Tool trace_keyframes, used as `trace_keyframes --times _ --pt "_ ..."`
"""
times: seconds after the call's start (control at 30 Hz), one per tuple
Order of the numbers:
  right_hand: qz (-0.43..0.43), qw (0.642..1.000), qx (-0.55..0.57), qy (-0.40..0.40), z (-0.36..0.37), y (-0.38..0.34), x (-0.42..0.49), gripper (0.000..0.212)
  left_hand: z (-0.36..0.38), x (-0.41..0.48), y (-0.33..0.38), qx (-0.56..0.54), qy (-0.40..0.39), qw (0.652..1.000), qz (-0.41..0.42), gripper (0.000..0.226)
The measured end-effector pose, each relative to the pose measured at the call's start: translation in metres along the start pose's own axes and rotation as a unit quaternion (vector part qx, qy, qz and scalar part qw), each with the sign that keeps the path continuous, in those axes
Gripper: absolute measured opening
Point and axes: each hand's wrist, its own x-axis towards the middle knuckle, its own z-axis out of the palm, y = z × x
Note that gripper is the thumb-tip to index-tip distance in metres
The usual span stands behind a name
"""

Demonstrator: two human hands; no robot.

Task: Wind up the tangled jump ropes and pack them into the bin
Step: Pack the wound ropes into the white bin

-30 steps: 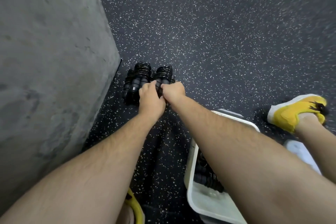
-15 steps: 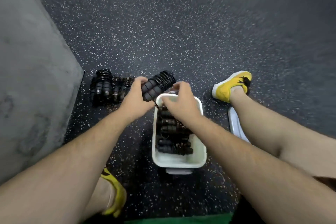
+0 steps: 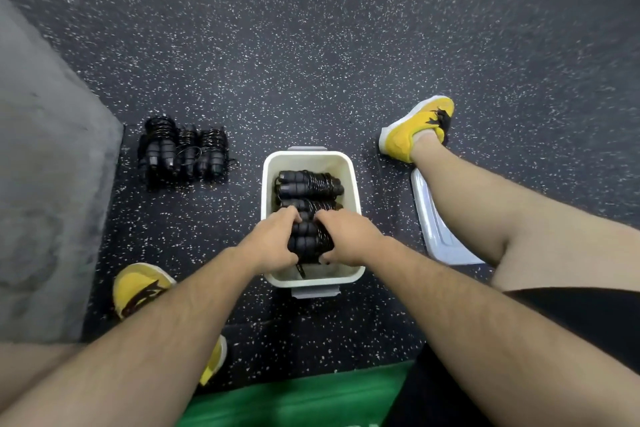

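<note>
Hands, what do you have?
— I see left hand and right hand both gripping one wound jump rope inside the bin.
— Others?
— Packed bundles farther inside; loose bundles lie left of the bin.

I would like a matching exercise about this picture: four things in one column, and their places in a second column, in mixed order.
1 white bin
2 grey lid
3 rope bundle
4 rope pile

A next to the grey wall
B gripped by left hand and right hand
C partly under the right leg
D middle of the floor, packed ropes inside

Pairs: 1-D, 2-C, 3-B, 4-A
</note>
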Motion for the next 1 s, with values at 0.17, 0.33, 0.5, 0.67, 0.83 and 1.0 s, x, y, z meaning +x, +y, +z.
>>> trace_keyframes --times 0.17,0.33,0.5,0.67,0.83,1.0 --pt "-0.008 1.000 -0.017 -0.009 0.020 0.008 0.011 0.058 0.012 0.018 -0.007 0.161 0.034 0.984 0.061 0.039" --pt "-0.036 0.998 -0.044 0.020 0.030 0.013 0.013 0.056 0.022 0.027 -0.010 0.270 0.028 0.960 0.074 0.040" --pt "-0.039 0.995 -0.083 0.028 0.039 0.008 0.015 0.063 0.032 0.030 -0.011 0.318 0.054 0.944 0.071 0.043" --pt "-0.021 0.996 -0.086 0.009 0.042 0.002 0.017 0.062 0.035 0.028 -0.010 0.331 0.053 0.939 0.073 0.035" --pt "-0.012 0.998 -0.068 0.009 0.036 0.002 0.015 0.071 0.025 0.023 -0.012 0.275 0.061 0.955 0.090 0.032" --pt "-0.011 0.991 -0.026 0.132 0.013 -0.019 0.026 0.043 0.003 0.018 -0.015 0.201 0.157 0.964 0.073 0.016"
